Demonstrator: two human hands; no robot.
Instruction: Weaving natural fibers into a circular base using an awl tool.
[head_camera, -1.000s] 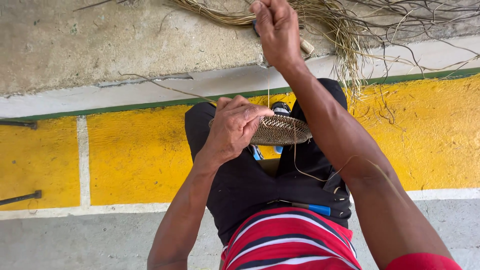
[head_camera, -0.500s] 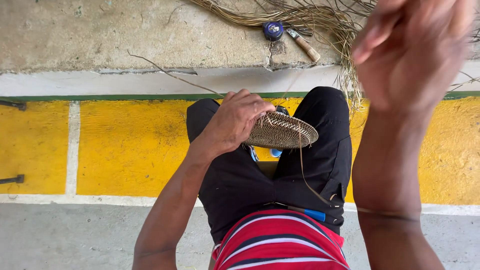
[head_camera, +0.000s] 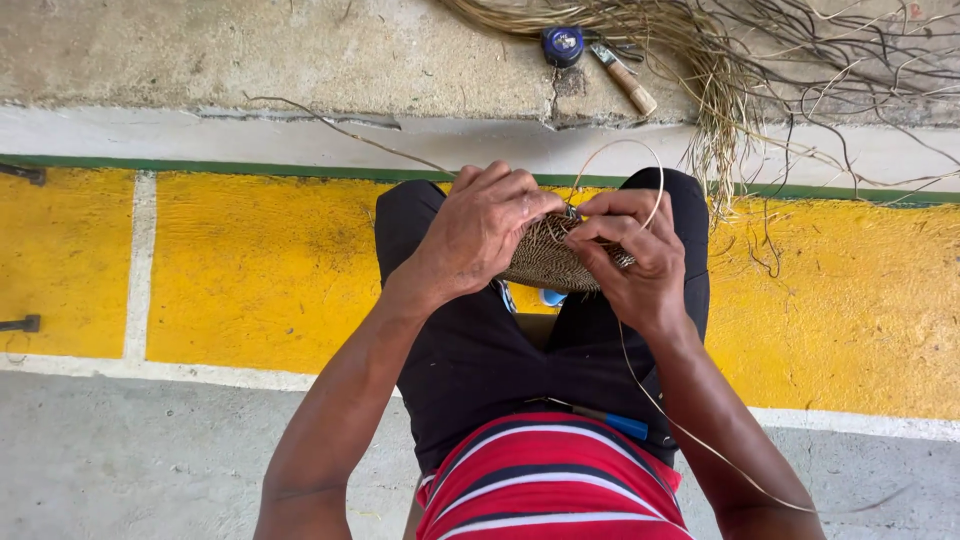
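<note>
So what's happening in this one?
A seated person is weaving a small basket piece over their knees. The left hand grips its near edge; the right hand pinches a thin strand at the rim, which loops above the fingers and trails down past the right forearm. On the ledge ahead lie a bundle of fibres, a blue tape measure and a wooden-handled tool.

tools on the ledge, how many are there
2, side by side on the concrete ledge at the top: a round blue tape measure and, just right of it, a wooden-handled tool lying at the edge of the fibre pile. More may be hidden under the fibres.
</note>
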